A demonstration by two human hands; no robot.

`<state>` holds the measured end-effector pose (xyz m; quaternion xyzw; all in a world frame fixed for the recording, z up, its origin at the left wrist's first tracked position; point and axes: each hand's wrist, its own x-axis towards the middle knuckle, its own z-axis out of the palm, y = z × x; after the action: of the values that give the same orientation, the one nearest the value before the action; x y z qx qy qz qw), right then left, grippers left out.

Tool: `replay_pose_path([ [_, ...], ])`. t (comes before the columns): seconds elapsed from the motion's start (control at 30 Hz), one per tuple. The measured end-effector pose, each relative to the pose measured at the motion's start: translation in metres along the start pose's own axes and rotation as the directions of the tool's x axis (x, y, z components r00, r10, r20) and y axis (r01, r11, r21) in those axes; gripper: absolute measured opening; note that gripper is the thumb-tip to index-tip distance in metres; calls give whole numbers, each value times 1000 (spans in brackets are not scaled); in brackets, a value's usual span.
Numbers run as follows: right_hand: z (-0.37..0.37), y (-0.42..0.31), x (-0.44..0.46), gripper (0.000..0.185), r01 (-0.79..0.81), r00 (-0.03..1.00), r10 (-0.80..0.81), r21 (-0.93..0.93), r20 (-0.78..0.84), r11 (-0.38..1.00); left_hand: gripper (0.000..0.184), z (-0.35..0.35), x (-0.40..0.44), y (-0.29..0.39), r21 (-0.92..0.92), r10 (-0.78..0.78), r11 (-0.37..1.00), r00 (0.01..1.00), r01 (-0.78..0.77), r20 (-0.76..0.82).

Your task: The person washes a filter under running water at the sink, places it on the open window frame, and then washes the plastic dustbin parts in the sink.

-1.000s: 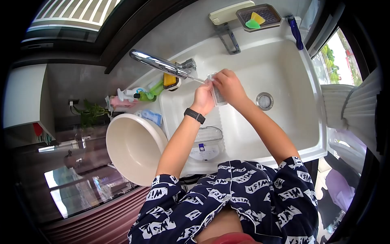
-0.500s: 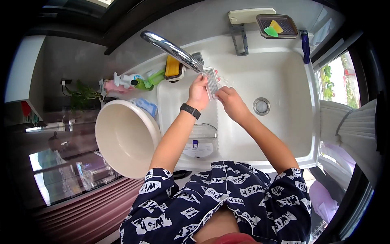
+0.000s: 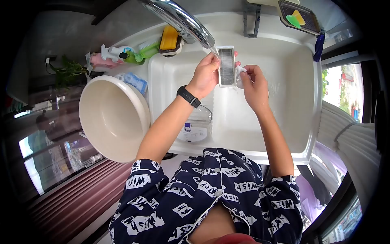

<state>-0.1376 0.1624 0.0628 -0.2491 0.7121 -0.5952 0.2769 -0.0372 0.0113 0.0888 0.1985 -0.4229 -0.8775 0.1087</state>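
My left hand [image 3: 206,74], with a black watch on the wrist, is closed around the left side of a pleated filter [image 3: 227,67] in a white rectangular frame. The filter is upright just below the faucet [image 3: 191,20], its ribbed face toward me. My right hand [image 3: 256,86] is pinched on a small white wad [image 3: 241,72] at the filter's right edge; what it is made of is unclear. A clear and white plastic bin [image 3: 193,131] lies behind my left forearm, on the sink's left section, partly hidden.
The white sink [image 3: 290,93] spreads beneath both hands. At left stands a large beige bucket [image 3: 115,118]. A yellow sponge [image 3: 169,38], a green brush [image 3: 148,49] and bottles line the back left rim. A dark tray [image 3: 309,24] holds scrapers at back right.
The filter has turned its ribbed face more toward me and stands straighter. My right hand has moved right, off the filter's lower corner, and a white wad now shows in it. The view shifted.
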Motion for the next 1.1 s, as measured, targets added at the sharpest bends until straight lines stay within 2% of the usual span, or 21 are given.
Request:
replay_pose_path([
  [0.27, -17, -6, -8, 14, -30, 999, 30, 53, 10, 998, 47, 13, 0, 7, 17, 7, 1000, 999, -8, 45],
  [0.67, -5, -15, -5, 13, 18, 997, -20, 36, 68, 999, 40, 0, -5, 20, 59, 41, 998, 998, -39, -40],
  [1.1, 3, -28, 16, 14, 114, 992, -112, -37, 64, 993, 34, -11, -8, 9, 215, 77, 974, 996, -69, -33],
])
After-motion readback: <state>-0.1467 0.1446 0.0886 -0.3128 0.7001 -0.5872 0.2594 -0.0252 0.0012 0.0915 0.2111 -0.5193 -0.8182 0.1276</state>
